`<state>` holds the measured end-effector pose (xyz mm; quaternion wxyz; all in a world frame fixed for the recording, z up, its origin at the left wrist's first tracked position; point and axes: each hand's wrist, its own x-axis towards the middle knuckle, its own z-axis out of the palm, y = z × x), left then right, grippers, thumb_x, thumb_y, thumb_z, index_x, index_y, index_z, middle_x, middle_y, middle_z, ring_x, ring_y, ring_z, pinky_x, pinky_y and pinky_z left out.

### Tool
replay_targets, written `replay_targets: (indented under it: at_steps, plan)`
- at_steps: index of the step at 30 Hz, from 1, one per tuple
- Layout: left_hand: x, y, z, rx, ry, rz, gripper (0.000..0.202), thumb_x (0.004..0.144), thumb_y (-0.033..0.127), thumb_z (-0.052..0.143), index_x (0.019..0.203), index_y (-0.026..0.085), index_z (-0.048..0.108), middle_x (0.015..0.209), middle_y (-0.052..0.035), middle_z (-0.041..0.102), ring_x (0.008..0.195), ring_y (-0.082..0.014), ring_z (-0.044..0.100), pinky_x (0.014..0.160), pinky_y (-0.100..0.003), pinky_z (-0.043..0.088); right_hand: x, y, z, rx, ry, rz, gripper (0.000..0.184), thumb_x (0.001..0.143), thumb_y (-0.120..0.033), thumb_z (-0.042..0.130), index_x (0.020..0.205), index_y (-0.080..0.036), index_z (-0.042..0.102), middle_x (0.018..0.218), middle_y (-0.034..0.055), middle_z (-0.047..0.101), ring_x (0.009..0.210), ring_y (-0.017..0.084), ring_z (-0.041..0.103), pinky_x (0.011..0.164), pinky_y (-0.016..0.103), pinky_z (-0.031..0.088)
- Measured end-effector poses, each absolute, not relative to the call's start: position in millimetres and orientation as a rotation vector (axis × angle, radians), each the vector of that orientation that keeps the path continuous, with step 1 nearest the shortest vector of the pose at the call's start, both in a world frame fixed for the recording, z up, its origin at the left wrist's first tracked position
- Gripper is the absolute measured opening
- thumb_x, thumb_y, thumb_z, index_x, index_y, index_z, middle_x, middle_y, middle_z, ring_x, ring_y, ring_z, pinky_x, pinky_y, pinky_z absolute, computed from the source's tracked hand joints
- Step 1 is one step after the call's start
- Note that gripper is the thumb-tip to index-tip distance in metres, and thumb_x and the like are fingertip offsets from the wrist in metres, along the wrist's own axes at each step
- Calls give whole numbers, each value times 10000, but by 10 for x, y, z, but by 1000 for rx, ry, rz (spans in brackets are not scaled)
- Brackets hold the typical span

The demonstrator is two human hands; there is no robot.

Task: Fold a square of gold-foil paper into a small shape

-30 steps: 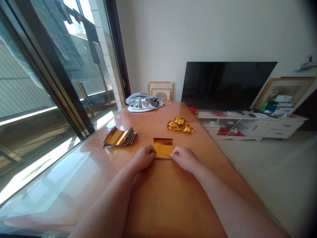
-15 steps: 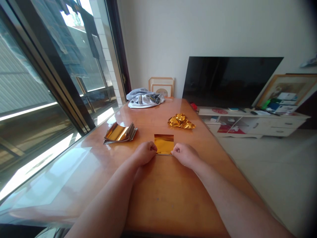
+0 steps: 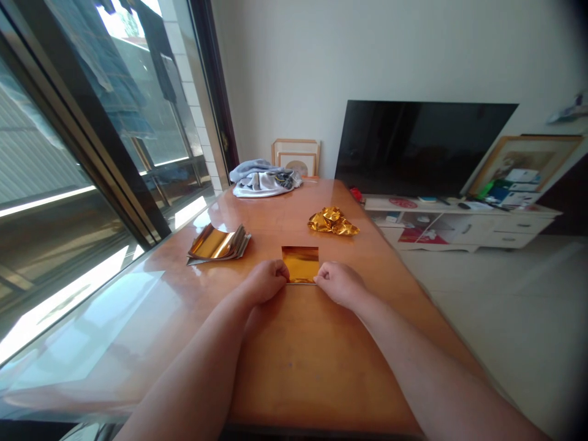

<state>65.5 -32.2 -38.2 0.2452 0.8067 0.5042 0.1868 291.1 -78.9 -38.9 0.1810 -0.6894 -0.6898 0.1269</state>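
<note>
Both forearms are bare, without sleeves, rings or watch.

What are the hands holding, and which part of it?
A gold foil sheet lying on the table. The left hand pinches its near left corner, the right hand its near right corner.

The near corners of the gold sheet (image 3: 301, 262) vanish under the curled fingers of the left hand (image 3: 266, 283) and right hand (image 3: 337, 283). Both forearms and the surface (image 3: 298, 361) run off the bottom edge. Small items on the TV cabinet (image 3: 463, 223) are too tiny to identify.
</note>
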Motion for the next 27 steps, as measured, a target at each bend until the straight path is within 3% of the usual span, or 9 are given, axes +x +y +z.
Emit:
replay_targets:
  at_steps: [5, 11, 15, 21, 27]
  plan:
    - [670, -361, -352, 2278, 1374, 522, 196, 744, 138, 564, 857, 204, 709, 859, -23, 672, 789, -181, 580, 709, -268, 440, 2905, -794, -393, -1950, -1947, 341, 161, 860, -336, 639, 751, -218, 657, 807, 4, 683, 665, 128, 553, 541, 258, 251]
    - [781, -528, -264, 2585, 1351, 581, 308, 825, 93, 510, 948, 263, 735, 991, -77, 629, 971, -253, 548, 899, -384, 408, 2903, -786, -402, -1943, -1953, 334, 141, 857, -339, 649, 774, -225, 652, 841, 9, 691, 703, 139, 567, 563, 259, 268]
    - [867, -636, -221, 2660, 1185, 465, 261, 888, 149, 521, 951, 252, 752, 975, -89, 610, 977, -248, 543, 902, -358, 415, 2901, -786, -396, -1930, -1963, 336, 115, 856, -312, 652, 778, -227, 651, 829, 7, 690, 750, 150, 586, 598, 256, 303]
    - [919, -727, -248, 2696, 1184, 355, 250, 911, 180, 522, 999, 261, 741, 960, -76, 601, 921, -237, 556, 774, -305, 420, 2903, -807, -384, -1909, -1950, 345, 123, 850, -314, 649, 769, -222, 646, 853, 22, 693, 790, 159, 602, 629, 252, 327]
    - [915, -776, -229, 2755, 1210, 309, 239, 915, 233, 515, 991, 273, 738, 935, -90, 597, 889, -256, 546, 731, -315, 420, 2951, -806, -383, -1880, -1942, 406, 122, 851, -298, 611, 778, -223, 673, 805, 9, 706, 704, 146, 587, 579, 245, 316]
